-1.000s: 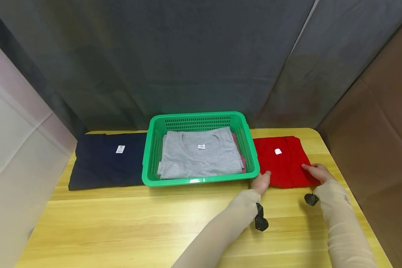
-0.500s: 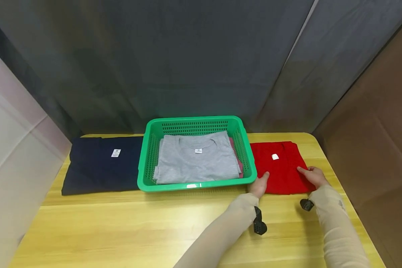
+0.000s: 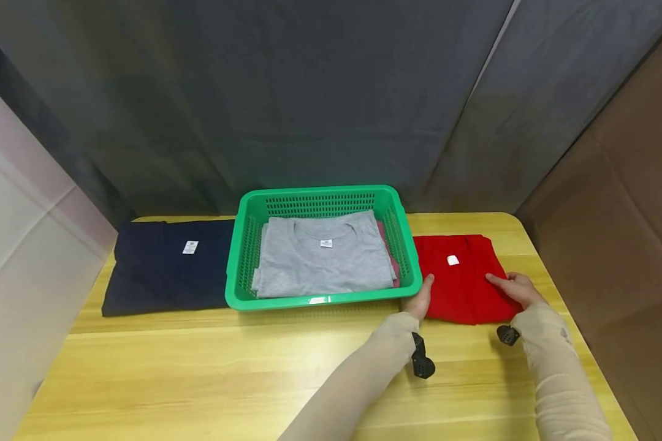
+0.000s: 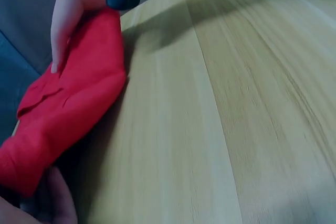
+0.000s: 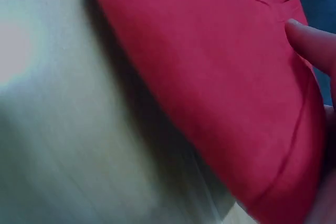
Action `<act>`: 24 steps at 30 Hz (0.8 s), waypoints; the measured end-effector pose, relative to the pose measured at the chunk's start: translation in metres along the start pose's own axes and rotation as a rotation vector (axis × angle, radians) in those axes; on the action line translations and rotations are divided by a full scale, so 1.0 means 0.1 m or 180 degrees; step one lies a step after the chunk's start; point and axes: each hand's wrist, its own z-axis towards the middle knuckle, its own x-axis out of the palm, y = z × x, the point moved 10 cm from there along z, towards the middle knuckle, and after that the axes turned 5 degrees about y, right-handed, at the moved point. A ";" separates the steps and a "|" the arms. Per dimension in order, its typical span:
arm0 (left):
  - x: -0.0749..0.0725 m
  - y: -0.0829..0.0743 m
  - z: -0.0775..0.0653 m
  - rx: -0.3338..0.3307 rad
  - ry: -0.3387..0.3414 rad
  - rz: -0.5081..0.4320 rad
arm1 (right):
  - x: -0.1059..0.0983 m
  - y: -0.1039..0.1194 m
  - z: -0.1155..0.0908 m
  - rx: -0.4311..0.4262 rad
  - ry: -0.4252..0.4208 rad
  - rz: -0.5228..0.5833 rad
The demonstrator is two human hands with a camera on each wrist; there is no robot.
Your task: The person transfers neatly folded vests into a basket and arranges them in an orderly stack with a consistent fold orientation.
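Note:
A folded red T-shirt (image 3: 460, 285) with a white neck label lies at the right, beside the green basket. My left hand (image 3: 417, 300) grips its left side, thumb on top, and in the left wrist view the fingers (image 4: 62, 198) go under the cloth. On the opposite side my right hand (image 3: 520, 290) holds the shirt, its thumb (image 5: 310, 43) over the upper face and the other fingers mostly hidden. A dark shadow runs beneath the shirt's near edge in both wrist views.
The green basket (image 3: 322, 301) holds a folded grey T-shirt (image 3: 322, 269) over a dull-red one (image 3: 395, 275). A folded navy T-shirt (image 3: 165, 275) lies left of the basket. A dark curtain (image 3: 309, 98) hangs behind the wooden table (image 3: 198, 373).
The red T-shirt has shifted a little towards me relative to the basket, with both hands on it. My right thumb has come further in over the cloth. The head view has tilted slightly.

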 end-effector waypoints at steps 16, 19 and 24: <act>0.39 0.29 -0.24 -0.1560 0.1413 0.0004 | 0.25 -0.01 -0.01 -0.0252 0.0838 0.0761; 0.22 -0.42 -0.57 -0.1425 0.1453 0.0043 | 0.20 -0.02 -0.03 -0.0327 0.0795 0.0715; 0.22 -0.74 -0.72 -0.1140 0.1566 -0.0540 | 0.21 -0.05 -0.08 -0.0318 0.0790 0.0729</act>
